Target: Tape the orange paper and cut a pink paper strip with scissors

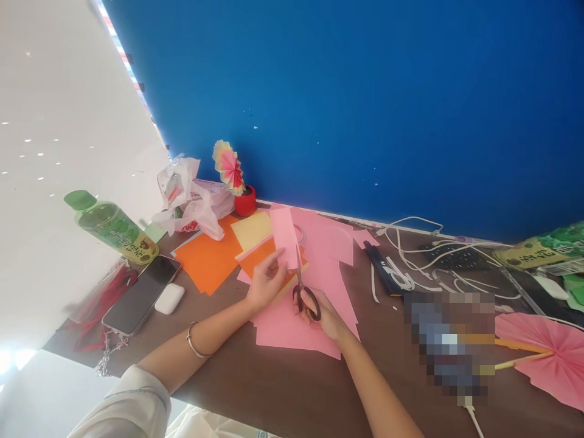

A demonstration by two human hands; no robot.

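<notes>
Between the thumb and fingers of my left hand (268,281) is the lower edge of a pink paper piece (285,236), held up above the desk. My right hand (323,315) is closed around the dark handles of a pair of scissors (298,277). The blades point away from me and lie along the right edge of the held piece; whether they are cutting into it I cannot tell. Beneath both hands spread larger pink sheets (292,328). Orange paper (212,261) and a pale yellow sheet (252,230) lie to the left.
At left are a green-capped bottle (116,228), a phone (142,295) and a white earbud case (170,298). A folded paper flower in a red pot (245,201) stands by the blue wall beside a plastic bag (196,201). White cables (410,243) and a pink paper fan (547,353) lie right.
</notes>
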